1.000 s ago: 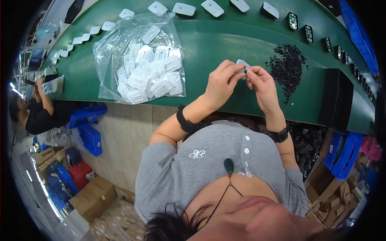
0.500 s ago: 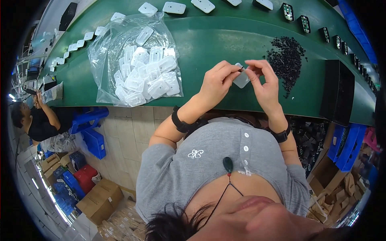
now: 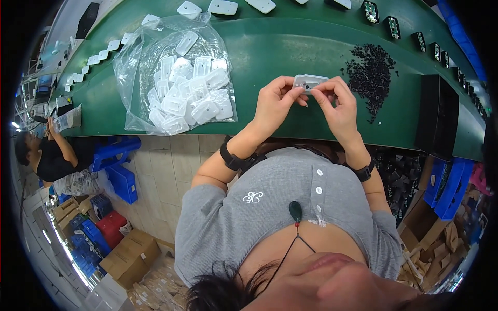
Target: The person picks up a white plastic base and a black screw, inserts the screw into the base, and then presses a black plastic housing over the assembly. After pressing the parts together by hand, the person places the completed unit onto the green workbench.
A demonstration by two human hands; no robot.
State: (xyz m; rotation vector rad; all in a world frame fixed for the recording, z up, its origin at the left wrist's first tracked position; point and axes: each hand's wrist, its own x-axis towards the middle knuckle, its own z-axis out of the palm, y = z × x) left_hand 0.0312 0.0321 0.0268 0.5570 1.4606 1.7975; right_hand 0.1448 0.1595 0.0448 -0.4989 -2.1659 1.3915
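Between my hands, above the green table, is a white rounded plastic cover [image 3: 317,79], its hollow side facing me. Something small and dark shows in it, close to my thumbs. My left hand [image 3: 279,101] pinches the cover's left end between thumb and fingers. On the other end, my right hand [image 3: 338,108] is closed, its thumb pressing near the lower edge. Right of my hands lies a heap of small black parts [image 3: 371,75]. A clear plastic bag [image 3: 136,78] to the left holds a pile of similar white covers [image 3: 188,98].
White covers [image 3: 223,7] stand in a row along the far side of the green table [image 3: 264,52]. Black housings with circuit boards [image 3: 392,27] continue rightward. A black box [image 3: 437,116] stands at the right edge. Another person [image 3: 54,150] is at the far left.
The white cover has turned from upright to lying crosswise, with its hollow side now towards me. My hands have shifted to its two ends, and my right fingers have closed in.
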